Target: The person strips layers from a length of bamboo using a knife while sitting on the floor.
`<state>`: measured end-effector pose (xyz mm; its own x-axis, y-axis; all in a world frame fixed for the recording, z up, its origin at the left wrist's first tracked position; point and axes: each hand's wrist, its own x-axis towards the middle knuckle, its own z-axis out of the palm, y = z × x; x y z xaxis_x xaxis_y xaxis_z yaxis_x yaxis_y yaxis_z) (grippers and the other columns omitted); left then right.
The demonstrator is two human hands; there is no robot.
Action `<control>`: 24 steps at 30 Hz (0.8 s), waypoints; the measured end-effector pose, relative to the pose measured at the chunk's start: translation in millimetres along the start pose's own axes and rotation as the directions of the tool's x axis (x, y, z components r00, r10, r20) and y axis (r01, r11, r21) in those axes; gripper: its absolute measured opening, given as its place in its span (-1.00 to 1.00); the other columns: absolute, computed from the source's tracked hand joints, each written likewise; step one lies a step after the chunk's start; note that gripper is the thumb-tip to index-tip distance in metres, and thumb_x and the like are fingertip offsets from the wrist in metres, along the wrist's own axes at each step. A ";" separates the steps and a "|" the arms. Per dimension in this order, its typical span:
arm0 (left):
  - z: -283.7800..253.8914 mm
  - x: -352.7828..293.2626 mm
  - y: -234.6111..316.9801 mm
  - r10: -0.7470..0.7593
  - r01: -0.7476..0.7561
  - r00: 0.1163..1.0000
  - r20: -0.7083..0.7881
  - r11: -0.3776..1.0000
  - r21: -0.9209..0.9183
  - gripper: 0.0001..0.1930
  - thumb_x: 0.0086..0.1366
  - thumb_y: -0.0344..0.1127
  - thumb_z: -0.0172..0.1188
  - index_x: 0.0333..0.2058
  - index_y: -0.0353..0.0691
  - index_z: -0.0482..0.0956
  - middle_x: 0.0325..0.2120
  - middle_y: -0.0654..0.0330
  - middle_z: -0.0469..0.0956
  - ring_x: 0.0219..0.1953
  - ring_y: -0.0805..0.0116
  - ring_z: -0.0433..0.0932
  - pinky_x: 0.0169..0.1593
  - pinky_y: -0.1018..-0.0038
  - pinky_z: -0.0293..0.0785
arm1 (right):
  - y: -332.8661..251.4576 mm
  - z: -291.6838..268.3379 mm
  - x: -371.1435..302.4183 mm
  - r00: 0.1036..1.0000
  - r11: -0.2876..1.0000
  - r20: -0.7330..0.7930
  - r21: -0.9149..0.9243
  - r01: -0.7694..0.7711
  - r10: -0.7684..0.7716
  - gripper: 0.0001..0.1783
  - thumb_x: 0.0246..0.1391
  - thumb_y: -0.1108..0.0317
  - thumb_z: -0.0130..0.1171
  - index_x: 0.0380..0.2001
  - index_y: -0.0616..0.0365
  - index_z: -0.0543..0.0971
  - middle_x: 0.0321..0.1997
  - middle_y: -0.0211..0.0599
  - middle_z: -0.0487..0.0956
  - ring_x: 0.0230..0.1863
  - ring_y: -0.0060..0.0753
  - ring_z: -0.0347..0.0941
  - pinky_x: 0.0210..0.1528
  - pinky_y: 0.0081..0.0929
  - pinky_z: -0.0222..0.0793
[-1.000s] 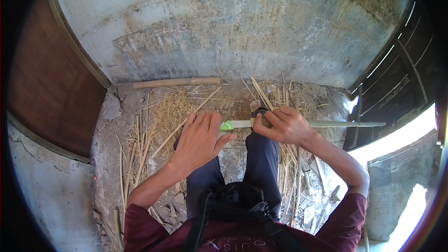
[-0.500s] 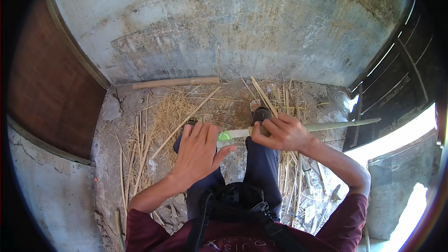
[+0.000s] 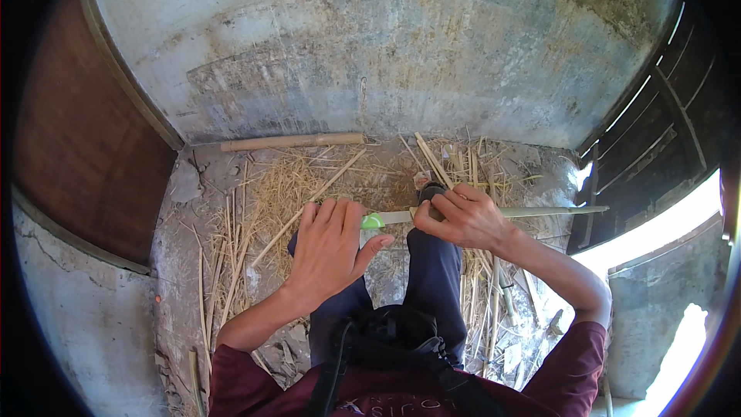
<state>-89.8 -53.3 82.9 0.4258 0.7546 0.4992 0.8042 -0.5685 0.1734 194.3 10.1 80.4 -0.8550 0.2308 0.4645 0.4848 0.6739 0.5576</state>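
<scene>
My left hand (image 3: 330,245) is wrapped over the handle of a knife (image 3: 373,221), its thumb stretched out toward the right. Only the green end of that handle shows beyond the fingers. The pale blade (image 3: 397,217) points right, its tip close to my right hand (image 3: 465,218). That hand pinches a long greenish bamboo strip (image 3: 548,211) between curled fingers and thumb. Out to the right the strip runs almost level, over my right forearm's far side. Where blade and strip meet is partly hidden by the right fingers. Both hands are above my knees.
Straw-like shavings (image 3: 282,185) and thin strips litter the floor around my feet. A bamboo pole (image 3: 293,141) lies along the foot of the concrete wall (image 3: 370,54). On the left is a brown panel (image 3: 93,131); dark slatted boards (image 3: 656,123) stand at the right.
The strip's far right end has shifted left and slightly nearer to me. My hands and the knife have hardly moved.
</scene>
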 end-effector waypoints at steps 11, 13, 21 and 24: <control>-33.9 -13.1 28.9 -0.037 0.041 0.997 0.066 0.997 -0.064 -0.46 0.43 0.11 0.36 -0.04 -0.31 0.50 -0.31 0.04 0.50 -0.23 0.00 0.50 -0.06 0.15 0.29 | 19.2 -19.4 8.6 0.975 0.988 -0.160 -0.001 0.154 -0.152 -0.74 0.02 0.45 0.34 -0.22 -0.11 0.55 -0.53 -0.64 0.36 -0.52 -0.66 0.34 -0.42 -0.58 0.16; -48.8 -16.9 37.9 -0.037 0.042 0.996 0.078 0.997 -0.068 -0.46 0.41 0.11 0.38 -0.03 -0.30 0.50 -0.33 0.05 0.50 -0.29 -0.01 0.52 -0.11 0.16 0.32 | 22.4 -28.5 12.5 0.964 0.985 -0.202 -0.015 0.171 -0.171 -0.74 0.05 0.45 0.34 -0.21 -0.10 0.55 -0.53 -0.64 0.38 -0.52 -0.65 0.35 -0.43 -0.59 0.15; -76.0 -35.8 58.5 0.014 -0.014 1.000 0.001 1.000 0.010 -0.54 0.41 0.05 0.40 -0.08 -0.27 0.56 -0.43 0.21 0.47 -0.47 0.26 0.44 -0.32 0.30 0.28 | 20.1 -47.3 25.1 0.903 0.969 -0.351 -0.078 0.234 -0.246 -0.80 0.06 0.40 0.32 -0.26 -0.10 0.53 -0.56 -0.67 0.30 -0.53 -0.69 0.34 -0.42 -0.63 0.14; -77.0 -36.0 60.5 -0.057 0.059 0.997 0.060 0.998 -0.033 -0.62 0.43 -0.06 0.37 -0.03 -0.24 0.53 -0.39 0.07 0.53 -0.43 0.00 0.55 -0.28 0.17 0.35 | 18.9 -45.7 25.0 0.908 0.971 -0.343 -0.073 0.229 -0.240 -0.79 0.04 0.38 0.33 -0.26 -0.10 0.53 -0.56 -0.67 0.30 -0.54 -0.69 0.34 -0.43 -0.62 0.15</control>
<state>-88.4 -140.1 140.8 0.4028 0.8042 0.4370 0.8141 -0.5330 0.2304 190.5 -3.5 134.0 -0.8294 -0.1935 0.5240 0.2881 0.6556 0.6980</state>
